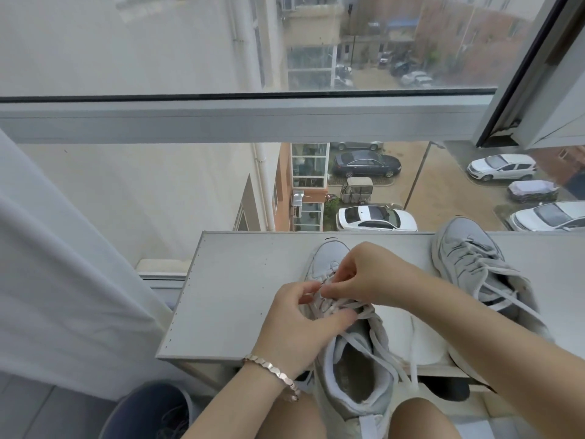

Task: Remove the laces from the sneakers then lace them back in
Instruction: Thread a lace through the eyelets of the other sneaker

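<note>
2 sneakers on the shelf: near sneaker left, far sneaker right.

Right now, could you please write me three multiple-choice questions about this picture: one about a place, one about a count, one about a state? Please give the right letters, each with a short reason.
1. Where does the second sneaker stand?
A. On the white board, right of the one being handled
B. In the bin
C. On the person's lap

2. How many sneakers are in view?
A. One
B. Two
C. Three

3. What are the hands doing?
A. Resting flat on the board
B. Both working the lace at the near sneaker
C. Holding the bracelet

Answers:
1 A: it sits on the board at the far right, apart from the hands.
2 B: only one pair shows.
3 B: the left hand and right hand pinch the lace over the eyelets.
</note>
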Demonstrator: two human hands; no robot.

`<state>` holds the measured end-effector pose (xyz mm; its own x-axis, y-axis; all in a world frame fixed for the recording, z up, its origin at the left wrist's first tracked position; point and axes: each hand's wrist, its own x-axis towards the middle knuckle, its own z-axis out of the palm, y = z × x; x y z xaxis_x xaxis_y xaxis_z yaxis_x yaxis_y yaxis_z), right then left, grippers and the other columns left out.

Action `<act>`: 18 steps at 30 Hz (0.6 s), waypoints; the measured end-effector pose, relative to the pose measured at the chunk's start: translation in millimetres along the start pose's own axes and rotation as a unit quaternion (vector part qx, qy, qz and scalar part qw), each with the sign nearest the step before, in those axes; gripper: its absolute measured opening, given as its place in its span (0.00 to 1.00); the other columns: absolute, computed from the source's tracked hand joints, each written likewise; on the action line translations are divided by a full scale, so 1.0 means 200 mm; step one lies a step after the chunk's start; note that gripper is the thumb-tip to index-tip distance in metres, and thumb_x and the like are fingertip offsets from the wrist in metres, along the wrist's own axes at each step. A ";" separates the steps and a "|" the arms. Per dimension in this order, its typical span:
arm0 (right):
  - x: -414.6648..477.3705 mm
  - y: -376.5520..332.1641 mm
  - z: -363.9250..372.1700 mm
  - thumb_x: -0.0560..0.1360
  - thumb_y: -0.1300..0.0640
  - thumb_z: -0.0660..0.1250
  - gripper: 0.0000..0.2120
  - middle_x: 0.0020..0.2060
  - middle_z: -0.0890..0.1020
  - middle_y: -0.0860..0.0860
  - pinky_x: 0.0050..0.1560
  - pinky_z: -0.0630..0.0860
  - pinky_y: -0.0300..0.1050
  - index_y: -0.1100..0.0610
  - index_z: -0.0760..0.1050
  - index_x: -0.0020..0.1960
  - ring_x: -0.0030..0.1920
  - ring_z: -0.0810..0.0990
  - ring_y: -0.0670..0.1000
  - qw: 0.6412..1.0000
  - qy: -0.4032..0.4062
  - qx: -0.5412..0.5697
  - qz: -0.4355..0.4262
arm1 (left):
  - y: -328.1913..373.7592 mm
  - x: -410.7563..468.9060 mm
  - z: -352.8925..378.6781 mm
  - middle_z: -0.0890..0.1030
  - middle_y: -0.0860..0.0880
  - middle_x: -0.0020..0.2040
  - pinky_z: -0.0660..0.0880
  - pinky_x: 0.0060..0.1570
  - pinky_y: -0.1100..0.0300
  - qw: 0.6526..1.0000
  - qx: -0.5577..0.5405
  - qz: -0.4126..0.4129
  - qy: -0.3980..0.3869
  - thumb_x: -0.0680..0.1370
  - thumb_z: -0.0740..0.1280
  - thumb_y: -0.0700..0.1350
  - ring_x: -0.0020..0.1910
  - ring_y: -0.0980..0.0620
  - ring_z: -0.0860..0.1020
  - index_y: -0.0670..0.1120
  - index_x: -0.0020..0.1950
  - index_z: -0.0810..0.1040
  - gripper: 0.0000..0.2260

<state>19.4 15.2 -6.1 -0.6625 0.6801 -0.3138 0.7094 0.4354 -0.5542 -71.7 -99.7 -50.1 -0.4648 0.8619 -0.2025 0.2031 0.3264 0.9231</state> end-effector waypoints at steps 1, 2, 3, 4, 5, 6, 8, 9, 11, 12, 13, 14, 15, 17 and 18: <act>0.01 -0.01 0.00 0.69 0.47 0.71 0.11 0.15 0.69 0.44 0.19 0.58 0.28 0.55 0.83 0.40 0.17 0.67 0.40 1.000 -0.008 -0.009 0.003 | -0.01 0.00 0.01 0.73 0.59 0.55 0.72 0.48 0.71 1.000 -0.001 0.010 -0.001 0.64 0.76 0.55 0.53 0.68 0.71 0.57 0.53 0.73 0.21; 0.01 -0.01 -0.01 0.70 0.48 0.71 0.11 0.15 0.68 0.45 0.19 0.58 0.28 0.56 0.83 0.40 0.17 0.66 0.41 1.000 -0.017 -0.015 0.006 | -0.02 -0.01 0.01 0.73 0.59 0.55 0.73 0.53 0.67 1.000 -0.002 0.017 0.000 0.65 0.76 0.55 0.54 0.67 0.71 0.59 0.52 0.73 0.19; 0.01 -0.01 -0.01 0.71 0.48 0.71 0.11 0.17 0.68 0.46 0.19 0.58 0.29 0.57 0.82 0.39 0.17 0.66 0.43 0.999 -0.025 -0.023 0.007 | -0.03 -0.01 0.02 0.73 0.59 0.55 0.73 0.56 0.64 1.000 -0.003 0.022 0.001 0.65 0.76 0.54 0.55 0.67 0.71 0.60 0.51 0.73 0.18; 0.00 -0.01 -0.01 0.72 0.48 0.69 0.12 0.19 0.68 0.47 0.19 0.58 0.30 0.58 0.82 0.39 0.18 0.64 0.44 0.999 -0.032 -0.036 0.007 | -0.04 -0.01 0.02 0.73 0.60 0.55 0.73 0.57 0.63 1.000 -0.002 0.028 0.004 0.64 0.76 0.54 0.55 0.67 0.71 0.61 0.50 0.73 0.18; -0.01 -0.01 -0.01 0.73 0.49 0.68 0.13 0.22 0.67 0.49 0.19 0.57 0.31 0.59 0.81 0.39 0.20 0.63 0.45 0.998 -0.039 -0.052 0.006 | -0.04 -0.01 0.03 0.73 0.62 0.54 0.72 0.57 0.63 0.999 -0.002 0.035 0.007 0.63 0.76 0.57 0.55 0.68 0.71 0.62 0.49 0.72 0.19; -0.01 -0.01 0.00 0.74 0.49 0.67 0.14 0.23 0.66 0.50 0.20 0.56 0.32 0.61 0.80 0.39 0.22 0.62 0.45 0.997 -0.045 -0.070 0.007 | -0.05 -0.01 0.04 0.73 0.63 0.53 0.72 0.56 0.64 0.999 -0.003 0.039 0.011 0.60 0.75 0.59 0.54 0.69 0.71 0.62 0.48 0.73 0.20; -0.01 -0.02 0.00 0.75 0.50 0.65 0.14 0.24 0.65 0.51 0.23 0.57 0.35 0.60 0.75 0.37 0.24 0.61 0.47 0.993 -0.047 -0.111 0.012 | -0.06 -0.02 0.05 0.73 0.64 0.53 0.72 0.56 0.65 0.999 -0.004 0.048 0.016 0.57 0.72 0.62 0.55 0.68 0.71 0.61 0.49 0.73 0.23; -0.01 -0.01 0.00 0.75 0.50 0.65 0.15 0.24 0.64 0.52 0.25 0.58 0.37 0.59 0.72 0.36 0.25 0.61 0.48 0.991 -0.047 -0.128 0.016 | -0.07 -0.02 0.06 0.72 0.64 0.53 0.72 0.57 0.64 0.999 -0.002 0.050 0.018 0.58 0.73 0.62 0.56 0.67 0.71 0.60 0.51 0.74 0.23; -0.01 0.00 0.00 0.75 0.51 0.64 0.16 0.25 0.64 0.54 0.27 0.58 0.39 0.60 0.70 0.34 0.26 0.60 0.49 0.991 -0.051 -0.119 0.022 | -0.09 -0.02 0.08 0.72 0.65 0.52 0.73 0.57 0.61 0.998 -0.006 0.054 0.029 0.58 0.72 0.64 0.57 0.65 0.71 0.60 0.52 0.74 0.24; -0.02 0.01 0.01 0.75 0.52 0.63 0.15 0.27 0.65 0.55 0.27 0.58 0.40 0.60 0.70 0.34 0.27 0.60 0.50 0.993 -0.051 -0.101 0.023 | -0.09 -0.02 0.08 0.72 0.65 0.52 0.74 0.57 0.60 0.998 -0.010 0.056 0.037 0.56 0.69 0.66 0.57 0.64 0.71 0.60 0.51 0.74 0.25; -0.02 0.02 0.02 0.75 0.53 0.62 0.15 0.29 0.65 0.55 0.27 0.58 0.39 0.61 0.70 0.34 0.27 0.60 0.49 0.994 -0.050 -0.091 0.021 | -0.09 -0.02 0.09 0.72 0.65 0.52 0.74 0.57 0.59 0.997 -0.011 0.057 0.042 0.55 0.66 0.68 0.57 0.64 0.70 0.61 0.51 0.74 0.27; -0.02 0.03 0.03 0.75 0.54 0.61 0.13 0.30 0.66 0.56 0.27 0.58 0.39 0.60 0.70 0.34 0.27 0.60 0.49 0.994 -0.049 -0.091 0.018 | -0.09 -0.02 0.09 0.71 0.66 0.52 0.74 0.58 0.58 0.997 -0.008 0.057 0.041 0.55 0.64 0.69 0.58 0.63 0.70 0.61 0.52 0.74 0.28; -0.02 0.03 0.04 0.76 0.55 0.61 0.12 0.30 0.66 0.56 0.27 0.58 0.40 0.59 0.69 0.35 0.27 0.60 0.50 0.994 -0.046 -0.095 0.014 | -0.09 -0.02 0.09 0.69 0.67 0.52 0.73 0.58 0.58 0.998 0.000 0.058 0.034 0.55 0.63 0.69 0.59 0.63 0.69 0.61 0.54 0.74 0.30; -0.03 0.04 0.06 0.76 0.56 0.59 0.12 0.30 0.66 0.56 0.29 0.58 0.42 0.59 0.68 0.35 0.29 0.60 0.51 0.996 -0.033 -0.082 0.004 | -0.09 -0.02 0.08 0.65 0.69 0.53 0.71 0.61 0.60 0.998 0.028 0.064 -0.001 0.54 0.62 0.70 0.61 0.64 0.65 0.60 0.61 0.72 0.36; -0.03 0.05 0.07 0.76 0.56 0.59 0.12 0.30 0.65 0.56 0.30 0.59 0.42 0.59 0.67 0.35 0.29 0.60 0.50 0.998 -0.025 -0.060 -0.001 | -0.09 -0.02 0.07 0.64 0.70 0.54 0.70 0.61 0.61 0.997 0.043 0.070 -0.017 0.54 0.62 0.70 0.61 0.65 0.63 0.59 0.63 0.70 0.38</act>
<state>26.5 6.3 -20.9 -0.6725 0.6506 -0.3529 0.7304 0.5063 -0.4585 -60.3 -104.2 -71.4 -0.3972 0.9136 -0.0870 0.3369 0.2333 0.9122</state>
